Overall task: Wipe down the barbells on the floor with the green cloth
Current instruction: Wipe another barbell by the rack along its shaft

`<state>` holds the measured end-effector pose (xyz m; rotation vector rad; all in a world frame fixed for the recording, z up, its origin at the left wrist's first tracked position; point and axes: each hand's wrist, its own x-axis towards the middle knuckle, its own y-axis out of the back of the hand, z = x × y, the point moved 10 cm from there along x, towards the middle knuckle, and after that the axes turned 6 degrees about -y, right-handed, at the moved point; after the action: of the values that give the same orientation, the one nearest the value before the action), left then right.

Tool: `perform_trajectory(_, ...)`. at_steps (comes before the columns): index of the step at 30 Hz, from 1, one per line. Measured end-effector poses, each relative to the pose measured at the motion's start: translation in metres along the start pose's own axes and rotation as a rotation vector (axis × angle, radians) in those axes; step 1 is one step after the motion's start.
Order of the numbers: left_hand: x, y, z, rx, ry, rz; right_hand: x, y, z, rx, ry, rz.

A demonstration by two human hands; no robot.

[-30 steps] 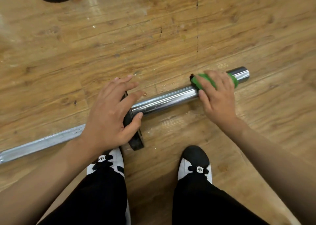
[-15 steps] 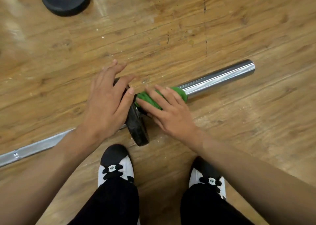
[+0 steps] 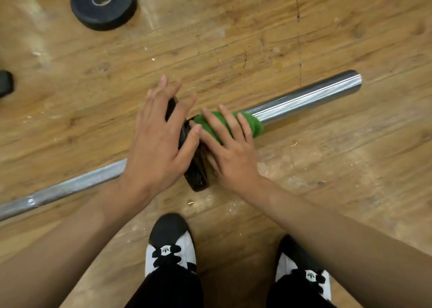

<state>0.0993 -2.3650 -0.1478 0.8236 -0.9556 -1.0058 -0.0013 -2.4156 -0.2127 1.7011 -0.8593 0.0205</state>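
Down low over a barbell (image 3: 280, 107) lying flat on the wooden floor (image 3: 339, 179). Pressing the green cloth (image 3: 253, 126) onto the chrome sleeve (image 3: 315, 95) with the right hand (image 3: 230, 151), right up against the black collar (image 3: 196, 179) at the sleeve's inner end. Cloth wrapped over the top of the sleeve, with bare bright steel running out to the far tip. Right grip spread and flat, with nearly straight fingers laid across the cloth, pushing down rather than clenching; no telling about a thumb hooked underneath. Left hand (image 3: 161, 144) resting on the collar with a wide, relaxed grip, fingers fanned, holding nothing, probably steadying against roll. Thinner grey shaft (image 3: 70, 188) trailing off to the left beyond the wrist. Loose black weight plate (image 3: 104, 3) well apart at the top left; black-and-white shoes (image 3: 169, 249) planted near the bottom edge.

Handling, judged from here: heavy, rigid steel, not something to lift for a wipe, so best left on the floor and turned in place. Smooth and slippery along the sleeve, likely to roll under a sideways push, hence worth bracing at the collar. Soft, light, limp cloth, bound to bunch unless pinned all round; best taken by wrapping round the sleeve and sliding lengthwise toward the open end.
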Motion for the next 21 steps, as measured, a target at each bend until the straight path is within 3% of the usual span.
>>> perform_trajectory(2,0.012,0.008,-0.004,0.053,-0.022,0.034,0.008,-0.006,0.003,-0.077,0.202,0.012)
perform_trajectory(4,0.014,0.009,0.000,0.109,-0.058,0.049,0.019,-0.002,0.042,-0.174,0.256,0.062)
perform_trajectory(9,0.006,-0.006,-0.008,0.216,-0.047,-0.012,0.046,0.039,0.170,-0.229,-0.183,0.197)
perform_trajectory(12,0.026,-0.001,-0.027,0.200,0.034,0.019,0.071,0.036,0.182,-0.231,-0.469,0.272)
perform_trajectory(14,0.042,0.003,-0.041,0.186,0.097,0.048,0.085,0.022,0.157,-0.213,-0.546,0.301)
perform_trajectory(16,0.055,0.004,-0.051,0.190,0.116,0.060,0.096,-0.004,0.108,-0.150,-0.429,0.257)
perform_trajectory(19,0.065,0.001,-0.057,0.214,0.092,0.066,0.099,-0.043,0.032,-0.062,-0.088,0.120)
perform_trajectory(21,0.071,-0.001,-0.063,0.227,0.093,0.066,0.104,-0.052,0.019,-0.064,0.082,0.079)
